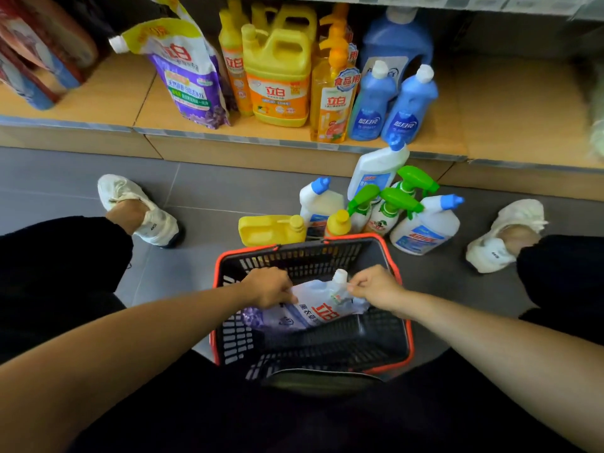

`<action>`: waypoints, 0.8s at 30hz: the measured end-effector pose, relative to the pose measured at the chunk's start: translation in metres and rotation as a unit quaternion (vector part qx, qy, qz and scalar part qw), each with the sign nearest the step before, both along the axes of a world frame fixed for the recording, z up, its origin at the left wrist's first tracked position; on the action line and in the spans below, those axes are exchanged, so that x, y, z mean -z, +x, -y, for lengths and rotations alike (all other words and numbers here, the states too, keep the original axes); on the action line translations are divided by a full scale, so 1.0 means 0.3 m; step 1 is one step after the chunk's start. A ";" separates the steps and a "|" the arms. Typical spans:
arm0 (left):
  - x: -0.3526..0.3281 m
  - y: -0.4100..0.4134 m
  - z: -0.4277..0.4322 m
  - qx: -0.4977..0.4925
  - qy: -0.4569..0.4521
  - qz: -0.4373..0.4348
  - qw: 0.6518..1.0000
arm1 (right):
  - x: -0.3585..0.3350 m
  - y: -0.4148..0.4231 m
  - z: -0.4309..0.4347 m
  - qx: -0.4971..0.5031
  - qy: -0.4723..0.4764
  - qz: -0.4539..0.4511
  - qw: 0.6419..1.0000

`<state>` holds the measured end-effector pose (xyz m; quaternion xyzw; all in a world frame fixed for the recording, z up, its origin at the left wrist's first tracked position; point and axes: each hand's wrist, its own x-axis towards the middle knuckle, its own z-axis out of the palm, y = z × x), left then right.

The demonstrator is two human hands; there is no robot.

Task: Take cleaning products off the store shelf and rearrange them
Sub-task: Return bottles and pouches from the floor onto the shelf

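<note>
A black shopping basket with a red rim (403, 325) stands on the floor between my knees. Inside it lies a purple and white detergent refill pouch (313, 313) with a white cap. My left hand (269, 289) grips the pouch's left side. My right hand (376, 287) pinches its top edge next to the cap. A second purple pouch (186, 70) stands on the low wooden shelf (114, 93), next to yellow dish soap jugs (277, 83) and blue bottles (390, 103).
On the floor behind the basket stand several white cleaner bottles (425, 228), green trigger sprayers (392, 204) and a yellow jug (271, 228) lying on its side. My white shoes (137, 210) sit at both sides. Red packages (32, 53) fill the shelf's left end.
</note>
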<state>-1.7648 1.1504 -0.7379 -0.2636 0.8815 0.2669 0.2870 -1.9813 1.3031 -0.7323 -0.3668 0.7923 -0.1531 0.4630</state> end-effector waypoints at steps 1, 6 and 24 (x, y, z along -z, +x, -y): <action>0.016 -0.003 -0.007 -0.001 -0.004 -0.009 1.000 | 0.004 -0.003 0.005 -0.035 0.008 -0.024 0.999; -0.027 0.013 0.028 0.011 -0.044 -0.187 0.981 | -0.045 -0.080 0.067 -0.026 -0.168 -0.221 0.960; -0.092 -0.041 0.404 -0.152 -0.075 -0.083 0.982 | -0.131 -0.184 0.190 -0.093 -0.028 -0.244 0.965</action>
